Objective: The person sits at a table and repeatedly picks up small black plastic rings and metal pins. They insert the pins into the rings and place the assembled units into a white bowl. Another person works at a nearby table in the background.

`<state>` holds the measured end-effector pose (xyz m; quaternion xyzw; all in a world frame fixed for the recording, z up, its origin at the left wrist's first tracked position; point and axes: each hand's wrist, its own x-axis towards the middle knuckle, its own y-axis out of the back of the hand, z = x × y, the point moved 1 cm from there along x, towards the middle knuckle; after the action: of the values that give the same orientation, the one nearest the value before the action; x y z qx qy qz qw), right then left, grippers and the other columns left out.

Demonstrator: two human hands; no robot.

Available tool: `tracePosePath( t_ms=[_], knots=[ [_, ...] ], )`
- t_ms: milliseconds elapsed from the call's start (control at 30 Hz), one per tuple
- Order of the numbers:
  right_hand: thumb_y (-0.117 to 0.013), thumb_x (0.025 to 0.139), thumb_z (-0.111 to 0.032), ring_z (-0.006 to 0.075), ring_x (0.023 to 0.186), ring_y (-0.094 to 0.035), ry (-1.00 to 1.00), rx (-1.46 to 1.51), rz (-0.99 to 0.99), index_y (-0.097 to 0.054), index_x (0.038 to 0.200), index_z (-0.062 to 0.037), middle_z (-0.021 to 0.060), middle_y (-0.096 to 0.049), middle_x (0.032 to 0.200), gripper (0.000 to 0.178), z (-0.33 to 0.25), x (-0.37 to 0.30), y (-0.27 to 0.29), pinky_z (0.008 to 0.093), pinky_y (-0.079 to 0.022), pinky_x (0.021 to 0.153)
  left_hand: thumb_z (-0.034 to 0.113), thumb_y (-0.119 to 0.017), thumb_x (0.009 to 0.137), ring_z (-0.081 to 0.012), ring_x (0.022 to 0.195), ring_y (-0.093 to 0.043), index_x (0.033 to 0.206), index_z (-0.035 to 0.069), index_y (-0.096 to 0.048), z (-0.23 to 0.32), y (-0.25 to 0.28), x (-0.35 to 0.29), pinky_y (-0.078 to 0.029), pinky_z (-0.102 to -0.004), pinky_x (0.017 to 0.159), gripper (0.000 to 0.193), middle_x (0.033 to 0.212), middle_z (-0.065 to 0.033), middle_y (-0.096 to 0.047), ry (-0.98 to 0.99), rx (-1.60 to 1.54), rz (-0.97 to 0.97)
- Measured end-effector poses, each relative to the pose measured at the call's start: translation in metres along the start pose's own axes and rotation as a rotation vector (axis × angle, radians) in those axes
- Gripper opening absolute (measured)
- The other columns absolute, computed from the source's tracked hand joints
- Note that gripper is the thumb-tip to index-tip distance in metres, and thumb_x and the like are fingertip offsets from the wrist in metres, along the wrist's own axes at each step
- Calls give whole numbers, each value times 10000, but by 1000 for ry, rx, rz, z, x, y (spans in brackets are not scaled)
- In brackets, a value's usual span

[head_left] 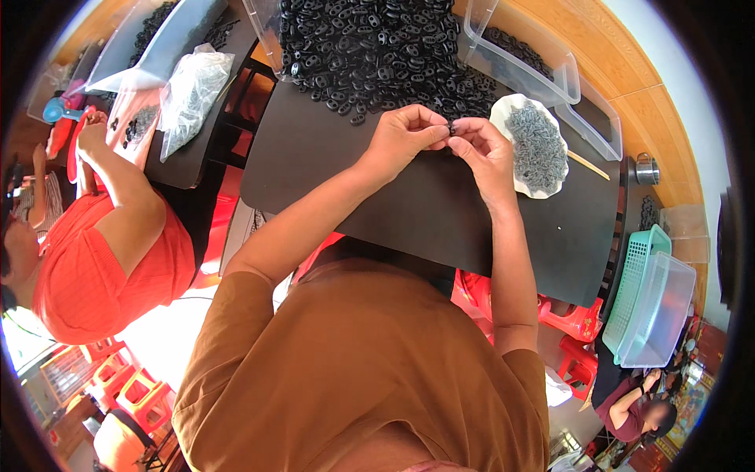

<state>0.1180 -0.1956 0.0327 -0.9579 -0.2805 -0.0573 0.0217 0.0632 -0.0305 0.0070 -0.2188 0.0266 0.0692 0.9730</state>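
My left hand (405, 135) and my right hand (481, 149) meet fingertip to fingertip over a black table (409, 204), pinching one small black plastic part (451, 126) between them. Just beyond my hands lies a big heap of the same black parts (377, 47). To the right of my right hand sits a white dish (515, 110) filled with small grey metal pieces (539, 145).
Clear plastic bins (550, 67) stand at the table's far right. A thin wooden stick (588, 164) lies beside the dish. A teal basket and a clear tub (649, 311) sit low right. A person in orange (94, 252) works at a neighbouring table with a clear bag (189, 94).
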Motion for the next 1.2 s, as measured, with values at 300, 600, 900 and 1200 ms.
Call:
tracePosePath(
  t_ms=[300, 600, 900, 1200],
  knots=[
    [-638, 929, -39, 106, 776, -663, 0, -163, -41, -656, 946, -10, 35, -679, 868, 38, 1, -6, -8, 245, -531, 693, 29, -709, 852, -171, 859, -685, 980, 17, -730, 46, 48, -36, -545, -295, 759, 131, 956, -87, -712, -574, 963, 175],
    [-589, 906, 7, 210, 635, -632, 229, -492, -257, -571, 940, -12, 109, -600, 810, 43, 5, -16, -41, 316, -489, 596, 66, -714, 844, -314, 838, -643, 962, 19, -699, 55, 82, -34, -519, -389, 747, 128, 933, -112, -638, -625, 1349, 183],
    [-569, 942, 3, 146, 652, -661, 150, -441, -88, -598, 960, -4, 85, -652, 804, 35, 8, -8, -23, 262, -500, 581, 31, -687, 853, -321, 947, -615, 970, 28, -695, 48, 63, -50, -502, -408, 827, 118, 963, -122, -613, -600, 1316, 126],
    [-635, 904, 24, 133, 677, -678, 131, -356, -166, -626, 957, 3, 71, -649, 827, 58, 12, -14, -36, 247, -514, 590, 6, -676, 855, -304, 861, -645, 914, 10, -701, 44, 62, -52, -528, -377, 769, 64, 967, -115, -618, -535, 1200, -71]
  ],
)
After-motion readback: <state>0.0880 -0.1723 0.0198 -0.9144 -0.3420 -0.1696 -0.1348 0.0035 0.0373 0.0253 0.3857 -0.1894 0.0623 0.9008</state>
